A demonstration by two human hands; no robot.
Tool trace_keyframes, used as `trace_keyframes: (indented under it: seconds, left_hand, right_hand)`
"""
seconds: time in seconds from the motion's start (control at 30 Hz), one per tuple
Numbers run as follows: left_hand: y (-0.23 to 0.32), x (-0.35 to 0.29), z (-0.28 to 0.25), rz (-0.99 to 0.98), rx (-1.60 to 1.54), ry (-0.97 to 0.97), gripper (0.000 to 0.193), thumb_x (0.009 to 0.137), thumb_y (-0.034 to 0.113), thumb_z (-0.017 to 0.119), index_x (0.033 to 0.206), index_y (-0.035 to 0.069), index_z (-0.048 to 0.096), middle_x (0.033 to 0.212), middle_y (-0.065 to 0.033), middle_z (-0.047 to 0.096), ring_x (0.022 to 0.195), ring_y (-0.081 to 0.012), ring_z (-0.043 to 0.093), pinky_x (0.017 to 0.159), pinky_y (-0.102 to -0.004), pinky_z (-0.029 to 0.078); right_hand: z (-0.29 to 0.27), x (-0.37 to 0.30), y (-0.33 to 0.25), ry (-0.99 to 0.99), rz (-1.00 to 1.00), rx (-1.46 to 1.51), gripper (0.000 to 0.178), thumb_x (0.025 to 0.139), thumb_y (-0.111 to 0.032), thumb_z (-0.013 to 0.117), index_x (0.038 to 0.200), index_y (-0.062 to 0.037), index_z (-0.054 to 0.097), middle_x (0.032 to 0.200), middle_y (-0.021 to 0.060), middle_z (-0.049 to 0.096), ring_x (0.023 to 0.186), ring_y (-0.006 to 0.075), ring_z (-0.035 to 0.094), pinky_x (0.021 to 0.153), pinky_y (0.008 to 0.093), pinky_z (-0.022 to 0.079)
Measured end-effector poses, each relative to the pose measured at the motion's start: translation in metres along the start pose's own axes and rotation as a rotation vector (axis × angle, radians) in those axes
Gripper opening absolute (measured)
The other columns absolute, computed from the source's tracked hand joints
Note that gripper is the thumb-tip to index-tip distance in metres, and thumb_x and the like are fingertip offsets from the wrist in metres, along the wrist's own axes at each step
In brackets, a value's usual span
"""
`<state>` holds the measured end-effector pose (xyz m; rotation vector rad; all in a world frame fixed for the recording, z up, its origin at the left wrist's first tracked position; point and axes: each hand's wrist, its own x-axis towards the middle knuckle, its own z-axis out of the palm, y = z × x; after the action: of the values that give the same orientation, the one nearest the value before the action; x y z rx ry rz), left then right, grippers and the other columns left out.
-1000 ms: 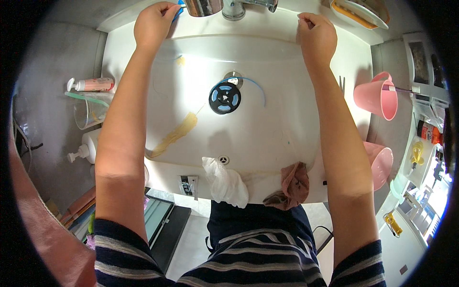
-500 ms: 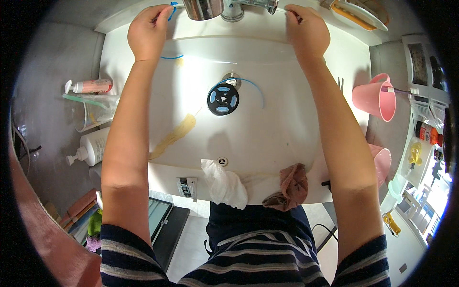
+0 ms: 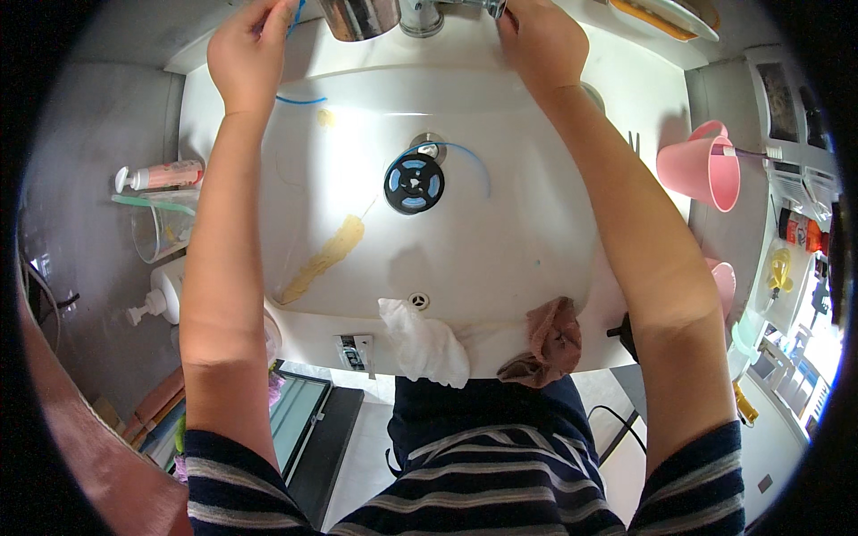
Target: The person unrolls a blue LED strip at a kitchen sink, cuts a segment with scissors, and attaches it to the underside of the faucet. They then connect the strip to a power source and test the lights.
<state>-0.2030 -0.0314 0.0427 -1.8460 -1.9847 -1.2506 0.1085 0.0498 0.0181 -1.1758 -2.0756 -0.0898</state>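
Up by the tap, my left hand is closed in a pinch, with a thin blue strand showing at its thumb. My right hand is closed beside the right end of the chrome tap; whatever its fingers hold is hidden. Between the hands hangs a metallic cylinder, partly cut off by the upper edge. Below, in the white sink, lies a black reel with blue openings and a blue strand curving from it. Another blue piece shows near my left wrist.
On the sink's front rim lie a white cloth, a brown cloth and a small packet. A pink cup with a toothbrush stands right. Pump bottles and a clear container stand left. Yellowish smears mark the basin.
Both hands have shifted left and slightly upward, the right one closer to the tap's end. The white strip seen at the left fingers earlier no longer shows. The reel and cloths stay put.
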Motion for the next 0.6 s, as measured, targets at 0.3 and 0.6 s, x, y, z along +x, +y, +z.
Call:
trace_keyframes:
  seconds: [0.3,0.6]
  left_hand:
    - [-0.017,0.008,-0.012,0.045,0.121,-0.101,0.014,0.082,0.011,0.071,0.091,0.001,0.071,0.083,-0.0167,0.072,0.080,-0.0315,0.069,0.074,-0.0369,0.052]
    - [0.036,0.002,-0.016,-0.021,-0.126,-0.119,0.018,0.091,0.020,0.073,0.096,0.004,0.077,0.085,-0.0040,0.071,0.075,-0.0127,0.064,0.070,-0.0253,0.049]
  right_hand:
    - [0.002,0.007,-0.006,-0.020,0.092,0.002,0.010,0.085,-0.021,0.066,0.083,-0.0114,0.068,0.081,0.0106,0.065,0.077,0.0338,0.065,0.068,0.0444,0.052]
    - [0.011,0.006,-0.005,0.024,0.118,-0.086,0.010,0.085,-0.020,0.064,0.079,-0.0112,0.064,0.086,0.0085,0.065,0.091,0.0306,0.063,0.071,0.0448,0.052]
